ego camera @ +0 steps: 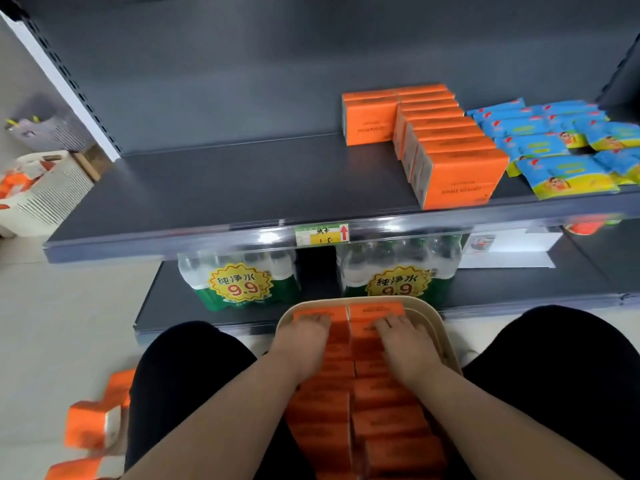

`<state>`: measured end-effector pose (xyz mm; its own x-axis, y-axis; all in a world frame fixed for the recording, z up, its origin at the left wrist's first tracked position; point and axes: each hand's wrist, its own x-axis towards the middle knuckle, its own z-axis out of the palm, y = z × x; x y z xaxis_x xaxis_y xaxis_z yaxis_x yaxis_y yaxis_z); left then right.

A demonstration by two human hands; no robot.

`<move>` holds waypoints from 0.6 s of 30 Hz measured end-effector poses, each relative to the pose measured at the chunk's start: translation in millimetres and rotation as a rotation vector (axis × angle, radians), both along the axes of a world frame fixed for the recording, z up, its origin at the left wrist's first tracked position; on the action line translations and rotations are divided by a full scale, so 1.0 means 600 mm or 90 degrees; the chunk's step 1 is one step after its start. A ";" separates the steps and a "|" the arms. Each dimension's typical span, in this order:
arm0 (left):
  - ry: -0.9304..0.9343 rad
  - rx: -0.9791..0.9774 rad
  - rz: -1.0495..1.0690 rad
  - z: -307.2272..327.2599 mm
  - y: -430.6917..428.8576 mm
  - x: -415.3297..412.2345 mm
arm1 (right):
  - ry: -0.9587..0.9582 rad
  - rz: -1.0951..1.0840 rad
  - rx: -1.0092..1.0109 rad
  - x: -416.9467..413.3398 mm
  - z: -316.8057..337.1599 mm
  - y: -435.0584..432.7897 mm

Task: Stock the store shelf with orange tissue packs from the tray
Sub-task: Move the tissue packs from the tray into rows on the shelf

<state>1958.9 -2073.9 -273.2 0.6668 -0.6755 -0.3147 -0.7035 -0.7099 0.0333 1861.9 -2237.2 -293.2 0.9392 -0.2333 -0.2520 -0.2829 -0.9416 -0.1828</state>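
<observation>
The left hand (299, 344) and right hand (407, 348) rest on the orange tissue packs (381, 427) in the tray (443, 337), with fingers nearly straight and gripping nothing. On the shelf (207, 188) above, more orange packs (457, 168) stand in rows beside blue packets (554, 147).

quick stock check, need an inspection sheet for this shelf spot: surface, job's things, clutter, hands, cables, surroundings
surface: grey shelf, goods at its right end
job's things: orange packs in rows on the shelf; tray between the knees holds two more rows
clutter: blue packets right of them; loose packs on the floor, left
hands: left hand and right hand lie on the tray's rows; grip unclear
cables: nothing seen
surroundings: bottled water on the lower shelf; white basket far left
</observation>
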 end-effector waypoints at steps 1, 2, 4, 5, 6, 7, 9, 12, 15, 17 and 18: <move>0.001 0.004 0.002 -0.003 0.000 0.001 | 0.001 -0.007 0.009 0.002 -0.004 0.000; 0.002 0.009 0.001 -0.004 -0.001 0.001 | 0.002 -0.013 0.015 0.004 -0.008 -0.001; 0.003 0.017 -0.001 -0.004 -0.001 0.001 | 0.011 -0.014 0.006 0.008 -0.015 -0.001; 0.004 0.017 0.001 -0.005 -0.001 0.002 | 0.017 -0.012 -0.006 0.009 -0.018 0.000; 0.006 0.016 0.005 -0.004 -0.002 0.003 | 0.023 -0.012 -0.019 0.010 -0.020 0.001; 0.008 0.015 0.009 -0.003 -0.002 0.003 | 0.028 -0.011 -0.034 0.011 -0.023 0.002; 0.008 0.016 0.012 -0.001 -0.001 0.003 | 0.036 -0.001 -0.071 0.010 -0.026 0.005; 0.007 0.025 0.018 0.003 0.000 0.003 | 0.044 0.008 -0.111 0.010 -0.026 0.004; 0.003 0.025 0.032 0.004 -0.002 0.004 | 0.053 0.008 -0.115 0.015 -0.014 0.005; -0.008 0.022 0.045 0.006 -0.006 0.007 | 0.053 0.012 -0.111 0.018 0.000 0.007; -0.014 0.016 0.050 0.005 -0.008 0.009 | 0.051 0.018 -0.119 0.019 0.010 0.008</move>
